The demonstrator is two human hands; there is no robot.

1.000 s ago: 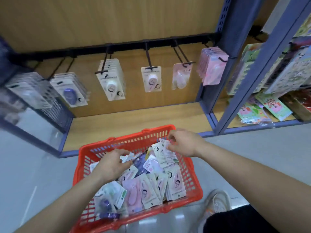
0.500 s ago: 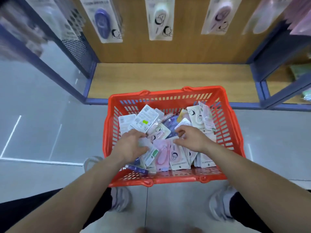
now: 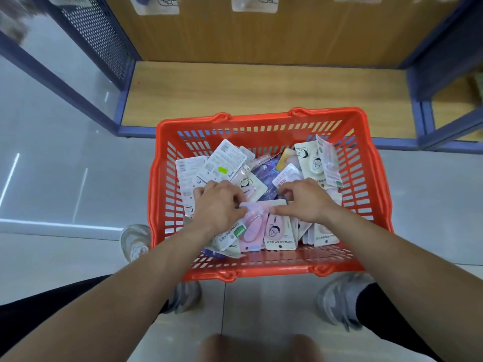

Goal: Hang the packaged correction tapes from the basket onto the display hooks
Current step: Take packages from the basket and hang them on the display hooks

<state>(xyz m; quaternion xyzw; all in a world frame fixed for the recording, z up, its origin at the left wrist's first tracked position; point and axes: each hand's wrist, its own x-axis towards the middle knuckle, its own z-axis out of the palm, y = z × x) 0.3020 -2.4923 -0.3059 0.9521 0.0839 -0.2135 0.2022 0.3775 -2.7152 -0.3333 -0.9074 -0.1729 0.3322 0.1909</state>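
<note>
Head view: left hand [image 3: 219, 206] and right hand [image 3: 307, 201] each pinch Campus-labelled packs [image 3: 279, 231] in basket [image 3: 261, 120].

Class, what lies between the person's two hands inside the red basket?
In the head view, the top edges of a pink pack and a white pack bridge the gap between left hand and right hand.

The basket [image 3: 261, 120] has no lid, so the way in from above is free; slatted walls close all four sides. Packs [image 3: 224, 163] overlap across its bottom, and the left hand [image 3: 219, 205] and right hand [image 3: 307, 199] fill the middle. Beyond the far rim lies free room over the shelf [image 3: 261, 87], bounded left by a mesh panel [image 3: 96, 35], right by a blue side wall [image 3: 439, 61].
</note>
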